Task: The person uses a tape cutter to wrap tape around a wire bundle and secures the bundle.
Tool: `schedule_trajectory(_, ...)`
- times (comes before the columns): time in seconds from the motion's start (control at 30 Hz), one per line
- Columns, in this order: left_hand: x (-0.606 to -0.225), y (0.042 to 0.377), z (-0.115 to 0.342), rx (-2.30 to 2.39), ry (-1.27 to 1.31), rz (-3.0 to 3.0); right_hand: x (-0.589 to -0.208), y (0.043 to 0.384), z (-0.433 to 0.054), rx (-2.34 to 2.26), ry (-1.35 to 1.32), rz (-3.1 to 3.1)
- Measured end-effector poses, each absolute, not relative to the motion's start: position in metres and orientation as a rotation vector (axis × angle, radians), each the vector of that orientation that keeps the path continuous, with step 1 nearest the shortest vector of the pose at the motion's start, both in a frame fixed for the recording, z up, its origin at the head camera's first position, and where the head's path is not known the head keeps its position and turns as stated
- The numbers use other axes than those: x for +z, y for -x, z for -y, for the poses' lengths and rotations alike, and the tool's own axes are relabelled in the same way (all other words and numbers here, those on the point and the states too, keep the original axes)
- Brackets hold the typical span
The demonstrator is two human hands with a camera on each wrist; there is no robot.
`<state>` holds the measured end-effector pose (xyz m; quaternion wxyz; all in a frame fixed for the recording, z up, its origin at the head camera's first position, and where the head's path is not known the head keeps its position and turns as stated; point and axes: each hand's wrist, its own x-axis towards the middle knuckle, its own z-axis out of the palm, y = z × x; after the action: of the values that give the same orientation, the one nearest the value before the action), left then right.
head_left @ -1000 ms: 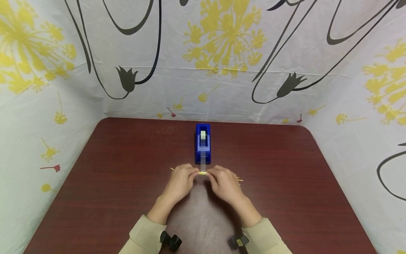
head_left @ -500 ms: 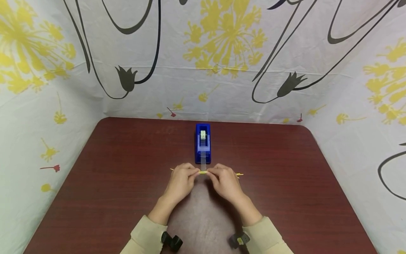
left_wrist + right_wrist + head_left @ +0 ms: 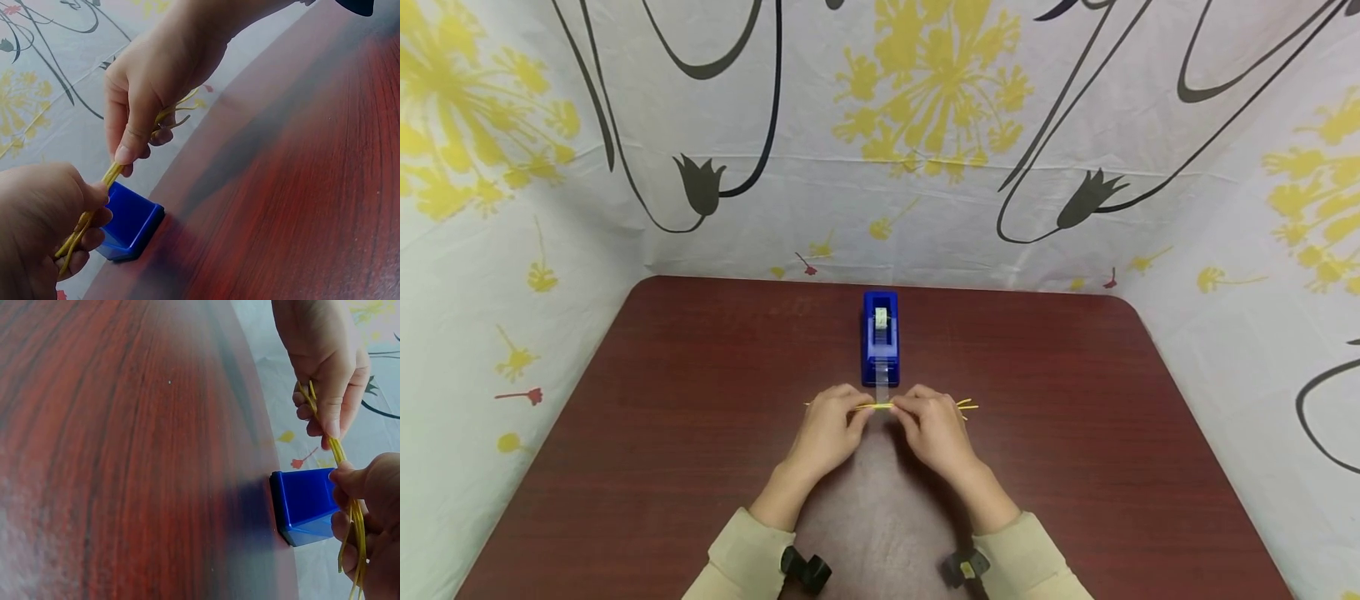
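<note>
- A bundle of thin yellow strands point(image 3: 883, 406) is held between both hands, just in front of the blue tape dispenser point(image 3: 868, 335).
- Its long axis runs left to right, roughly parallel to the far edge of the brown table point(image 3: 700, 358); the right-hand ends fan apart.
- The left hand point(image 3: 822, 427) pinches it between thumb and fingers; the right hand point(image 3: 937, 431) does likewise, leaving a short stretch exposed.
- The dispenser's clear tape strip point(image 3: 882, 392) points toward the person, crosswise to the bundle; whether it sticks is unclear.
</note>
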<state>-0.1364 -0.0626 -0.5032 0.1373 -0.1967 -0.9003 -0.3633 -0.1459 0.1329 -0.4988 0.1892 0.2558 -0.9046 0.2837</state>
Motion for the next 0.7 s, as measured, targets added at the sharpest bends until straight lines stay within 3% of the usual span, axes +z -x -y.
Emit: schedule_trajectory(0.7,-0.5001,0.1368,0.0632,-1.01,0.484,2.63,-0.4981,0.1436,-0.1312,0.793,-0.737,2.482)
